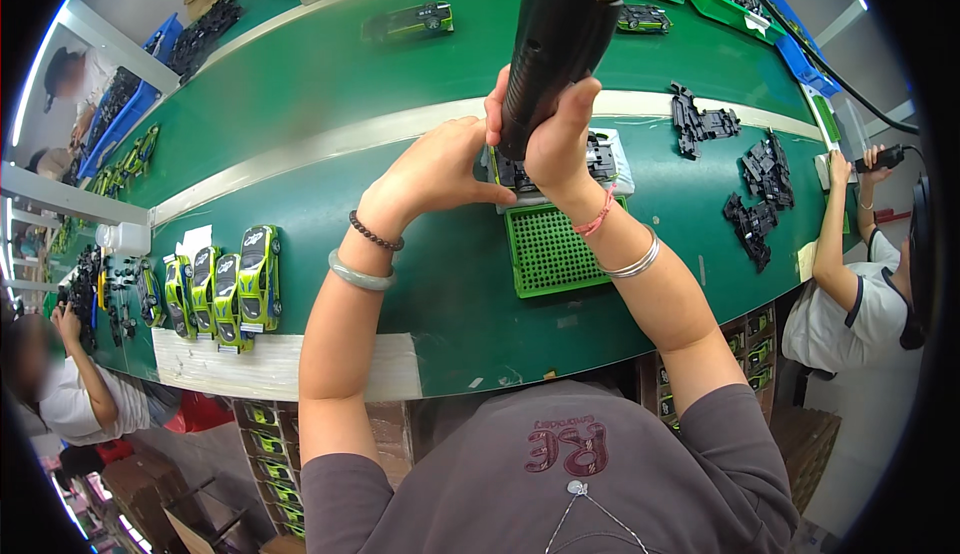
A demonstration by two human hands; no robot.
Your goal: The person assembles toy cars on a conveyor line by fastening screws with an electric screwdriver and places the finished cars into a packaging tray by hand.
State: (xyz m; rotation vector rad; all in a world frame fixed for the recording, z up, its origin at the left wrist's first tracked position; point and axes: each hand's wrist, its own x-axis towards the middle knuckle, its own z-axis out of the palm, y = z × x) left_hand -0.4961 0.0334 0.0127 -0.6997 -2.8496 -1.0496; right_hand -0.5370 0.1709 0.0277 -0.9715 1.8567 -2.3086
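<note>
My right hand (560, 139) wraps round a black electric screwdriver (562, 34), held upright with its lower end over a toy car with a black underside (603, 157). My left hand (430, 169) grips the left end of that car, thumb along the near edge; its other fingertips are partly hidden. The car lies in a pale holder (622, 169), and the screwdriver and my right hand cover much of both. Just on the near side, a green perforated tray (550, 254) rests on the green bench.
Several black chassis parts (700, 122) lie to the right. Finished green toy cars (259, 274) stand in a row at left. A conveyor (300, 104) runs beyond a pale rail. Green bins (720, 4) stand far right. A co-worker (850, 304) holds another tool at right.
</note>
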